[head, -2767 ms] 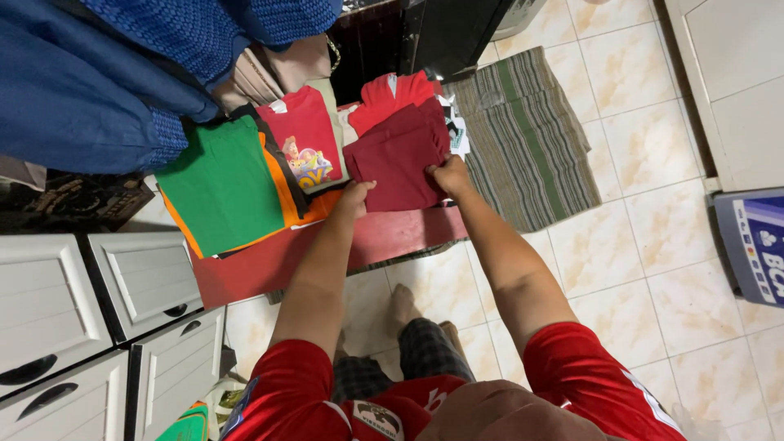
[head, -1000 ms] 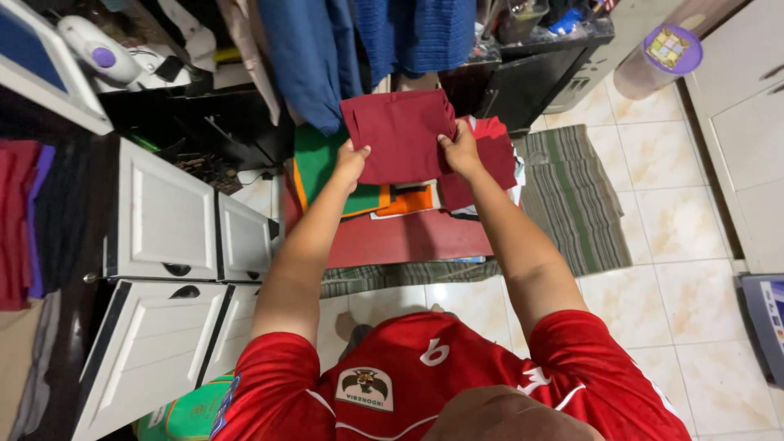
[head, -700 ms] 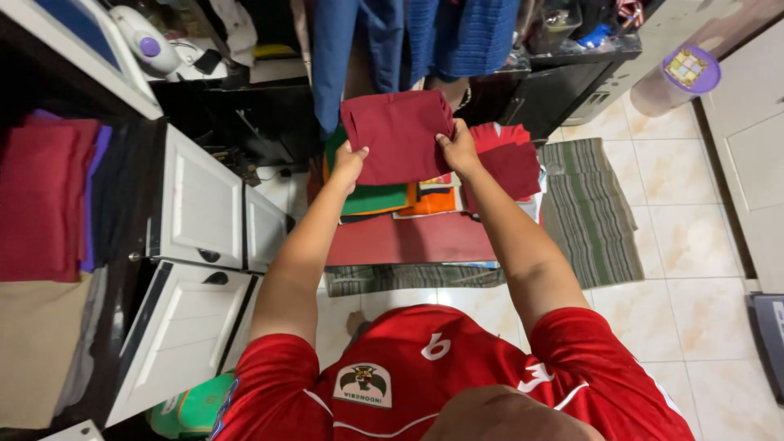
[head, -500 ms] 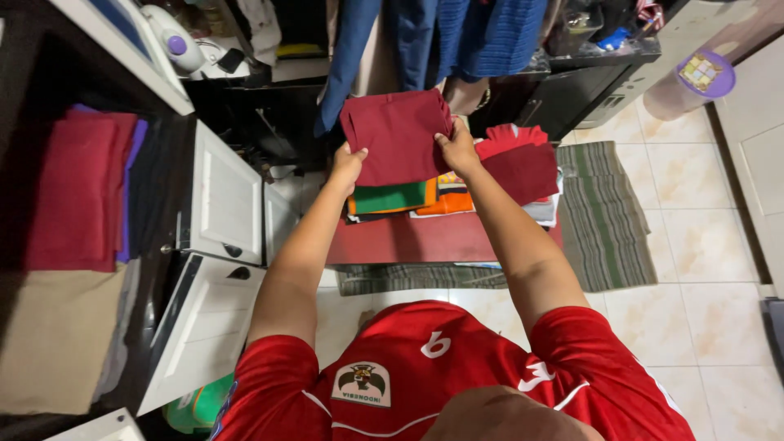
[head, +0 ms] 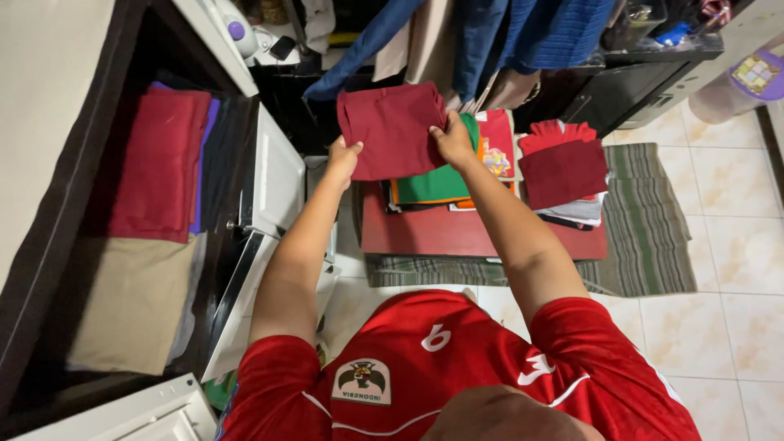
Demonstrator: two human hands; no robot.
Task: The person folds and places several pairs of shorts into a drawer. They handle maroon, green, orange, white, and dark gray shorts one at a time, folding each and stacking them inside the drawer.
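From the head camera, I hold a folded maroon cloth point(head: 394, 129) up in the air with both hands, above the far left part of the low red table point(head: 457, 233). My left hand point(head: 344, 158) has its grip clenched on the cloth's near left corner, and my right hand point(head: 452, 140) has its grip clenched on the cloth's right edge, thumb on top. Just under and to the right of the cloth lies a stack of folded clothes on the table, with a green garment point(head: 437, 181) on top, orange edges showing beneath it, and a red shirt with a printed picture point(head: 495, 144) at its far right side. Further right on the table sits a second pile topped by a folded dark red garment point(head: 563, 170) over a brighter red one. A striped mat point(head: 653, 220) lies on the tiled floor to the right. On the left an open drawer point(head: 122, 269) holds folded red cloth point(head: 159, 163) at its far end and beige cloth point(head: 126, 302) nearer me. Blue garments point(head: 523, 33) hang at the far side.
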